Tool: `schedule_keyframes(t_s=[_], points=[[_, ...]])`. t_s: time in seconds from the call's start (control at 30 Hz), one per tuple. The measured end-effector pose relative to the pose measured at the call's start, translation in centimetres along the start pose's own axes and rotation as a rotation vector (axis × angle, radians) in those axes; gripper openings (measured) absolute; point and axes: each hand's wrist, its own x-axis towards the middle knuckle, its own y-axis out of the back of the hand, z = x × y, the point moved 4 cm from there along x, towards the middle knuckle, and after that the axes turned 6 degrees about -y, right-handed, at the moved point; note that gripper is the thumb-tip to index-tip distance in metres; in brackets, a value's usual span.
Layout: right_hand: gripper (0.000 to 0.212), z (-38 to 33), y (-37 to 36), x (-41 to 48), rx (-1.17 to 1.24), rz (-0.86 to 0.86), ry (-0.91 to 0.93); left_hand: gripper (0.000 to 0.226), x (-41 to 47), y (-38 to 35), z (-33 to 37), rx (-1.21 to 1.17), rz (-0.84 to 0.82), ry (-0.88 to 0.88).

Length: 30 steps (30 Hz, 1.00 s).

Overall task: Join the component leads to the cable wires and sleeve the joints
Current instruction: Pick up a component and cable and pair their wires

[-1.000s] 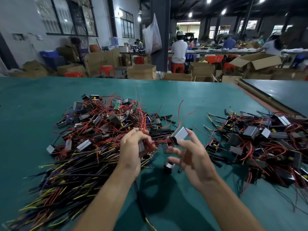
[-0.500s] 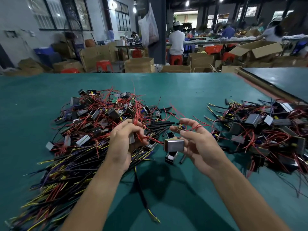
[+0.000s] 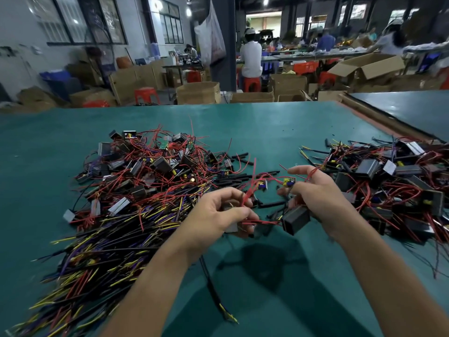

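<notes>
My left hand (image 3: 218,215) grips a small grey box component with thin red leads (image 3: 247,198) sticking up between its fingers. My right hand (image 3: 315,190) holds a dark box component (image 3: 295,218) under its palm and pinches red leads near a small yellow-and-blue part (image 3: 288,182). Red wires run between the two hands. A black cable (image 3: 211,285) with yellow-tipped wires trails from under my left hand toward the near edge. Loose black sleeve pieces (image 3: 233,178) lie just beyond the hands.
A big heap of components and red leads (image 3: 150,171) sits at left, with a spread of black, yellow and purple cables (image 3: 97,246) in front. Another heap of components (image 3: 388,186) lies at right. Green table (image 3: 267,125); boxes, stools and people beyond.
The dark box has swung down from my right fingertips to under the palm. Both hands have drawn closer to me, with red leads now stretched between them.
</notes>
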Motion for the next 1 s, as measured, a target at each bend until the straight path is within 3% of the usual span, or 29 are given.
schedule_keyframes(t_s=[0.07, 0.13, 0.2, 0.3, 0.4, 0.53, 0.73, 0.87, 1.0], points=[[0.036, -0.1, -0.1, -0.2, 0.205, -0.086, -0.046, 0.013, 0.2, 0.7, -0.2, -0.073, 0.078, 0.001], [0.036, -0.2, -0.5, -0.6, 0.376, -0.278, -0.075, 0.013, 0.4, 1.3, -0.4, -0.115, 0.131, 0.002], [0.029, -0.4, -0.6, -0.9, 0.399, -0.372, -0.068, 0.012, 0.4, 1.6, -0.4, -0.159, 0.16, 0.008], [0.018, -0.4, -0.2, -0.7, 0.357, -0.236, -0.043, 0.016, 0.5, 1.6, -0.3, -0.242, 0.193, 0.04], [0.007, -0.4, 0.3, -0.5, 0.464, -0.186, -0.052, 0.022, 0.6, 1.8, -0.2, -0.27, 0.23, 0.074], [0.016, -0.7, 1.3, -0.2, 0.541, -0.106, 0.038, 0.024, 0.7, 2.5, -0.3, -0.287, 0.343, 0.075], [0.015, -0.9, 1.6, -0.4, 0.061, 0.276, 0.337, 0.024, 0.9, 3.3, -0.6, -0.294, 0.464, 0.036], [0.013, -0.5, 0.9, -0.5, -0.011, 0.237, 0.312, 0.025, 0.9, 2.9, -0.3, -0.337, 0.405, 0.026], [0.006, -0.3, -0.4, -0.8, 0.146, -0.009, 0.231, 0.026, 0.7, 2.2, 0.2, -0.321, 0.299, 0.003]])
